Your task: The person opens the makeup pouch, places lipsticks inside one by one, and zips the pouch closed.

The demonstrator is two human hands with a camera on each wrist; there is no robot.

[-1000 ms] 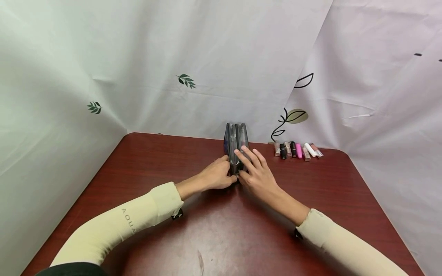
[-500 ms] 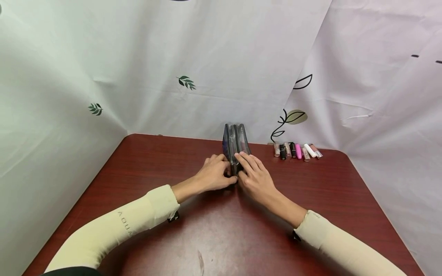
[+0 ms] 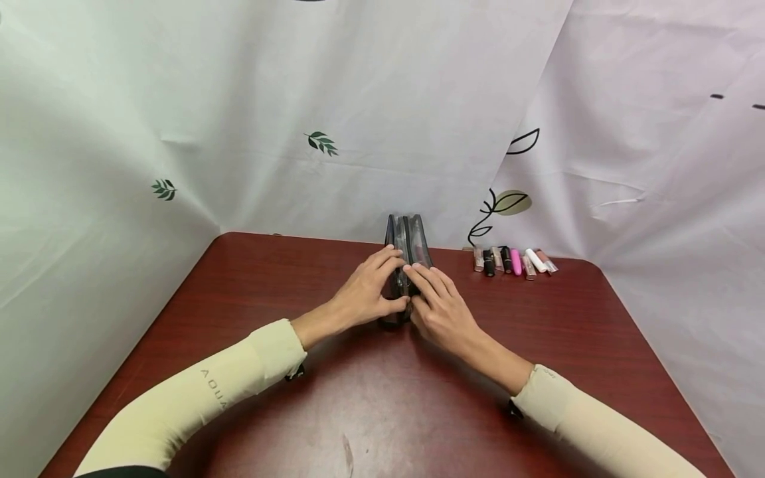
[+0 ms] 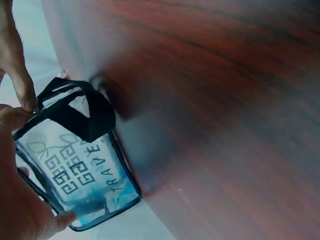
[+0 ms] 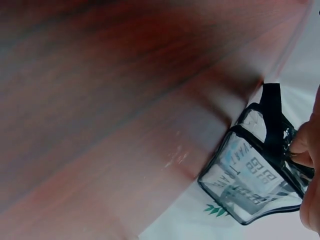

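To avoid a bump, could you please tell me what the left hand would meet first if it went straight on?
Likely the pouch, directly ahead of the left hand; they seem to touch.

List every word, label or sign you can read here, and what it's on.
"TRAVE" on the pouch, the rest hidden by the strap.
A block emblem, no plain word, also on the pouch.
"AQUA" on the left sleeve, possibly incomplete.
Right sleeve: a mark too small to read.
Tubes: any print is too small to read.
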